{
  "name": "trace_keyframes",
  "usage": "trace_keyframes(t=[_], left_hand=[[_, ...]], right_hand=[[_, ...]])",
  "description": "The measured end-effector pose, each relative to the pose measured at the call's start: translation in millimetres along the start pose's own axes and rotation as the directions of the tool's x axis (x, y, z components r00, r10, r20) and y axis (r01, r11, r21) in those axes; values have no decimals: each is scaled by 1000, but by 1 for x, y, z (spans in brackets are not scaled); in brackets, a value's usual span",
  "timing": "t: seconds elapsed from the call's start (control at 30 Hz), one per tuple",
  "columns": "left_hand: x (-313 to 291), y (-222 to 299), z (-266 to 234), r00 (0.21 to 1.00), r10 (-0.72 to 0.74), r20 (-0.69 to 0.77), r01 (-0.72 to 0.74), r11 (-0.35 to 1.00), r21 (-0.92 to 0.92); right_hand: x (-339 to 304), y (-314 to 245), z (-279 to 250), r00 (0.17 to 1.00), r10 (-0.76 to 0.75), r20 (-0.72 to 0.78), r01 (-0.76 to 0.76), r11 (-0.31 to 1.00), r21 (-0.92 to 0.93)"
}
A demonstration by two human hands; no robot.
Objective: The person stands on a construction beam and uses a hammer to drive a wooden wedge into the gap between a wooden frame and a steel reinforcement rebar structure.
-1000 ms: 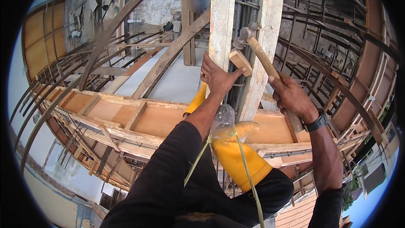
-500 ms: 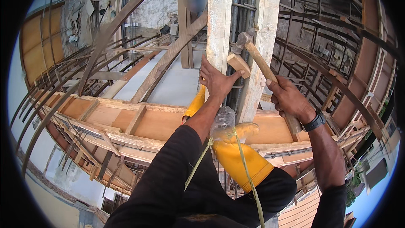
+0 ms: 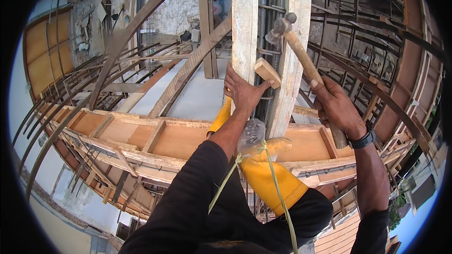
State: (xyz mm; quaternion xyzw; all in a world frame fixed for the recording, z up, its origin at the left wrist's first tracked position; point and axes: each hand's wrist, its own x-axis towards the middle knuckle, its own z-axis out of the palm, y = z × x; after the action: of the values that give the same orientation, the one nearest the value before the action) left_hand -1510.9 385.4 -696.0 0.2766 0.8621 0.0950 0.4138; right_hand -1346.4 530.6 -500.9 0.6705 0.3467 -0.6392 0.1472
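Note:
My left hand (image 3: 245, 93) grips a small wooden block (image 3: 267, 72) and presses it against an upright pale timber board (image 3: 244, 28), between that board and a second one (image 3: 293, 56). My right hand (image 3: 335, 106) is closed around the wooden handle of a hammer (image 3: 301, 56); its metal head (image 3: 279, 25) hangs above and just right of the block, a short gap away. A dark watch sits on my right wrist. Steel bars run vertically between the two boards.
My legs in yellow rubber boots (image 3: 266, 178) stand on plywood formwork (image 3: 155, 134) high above ground. A clear plastic bag (image 3: 252, 136) tied with green string hangs at my waist. Curved steel rebar (image 3: 122, 42) arcs to the left and right. A concrete slab (image 3: 197, 99) lies below.
The hammer has swung up and back from the block, its head now higher. My left hand keeps the block pressed on the board.

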Motion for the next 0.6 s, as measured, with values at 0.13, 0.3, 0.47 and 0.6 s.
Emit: trace_keyframes(t=[0.13,0.3,0.47,0.6], left_hand=[[1,0,4,999,-20,30,20,1000,-5],[3,5,2,999,-19,51,18,1000,16],[3,3,2,999,-24,38,23,1000,9],[3,-2,5,1000,21,12,-20,999,-32]], right_hand=[[11,6,0,941,-168,-293,247,935,255],[12,42,27,995,82,53,-72,984,-165],[10,39,20,998,61,8,-60,989,-137],[9,43,19,1000,-19,-12,16,986,-167]])
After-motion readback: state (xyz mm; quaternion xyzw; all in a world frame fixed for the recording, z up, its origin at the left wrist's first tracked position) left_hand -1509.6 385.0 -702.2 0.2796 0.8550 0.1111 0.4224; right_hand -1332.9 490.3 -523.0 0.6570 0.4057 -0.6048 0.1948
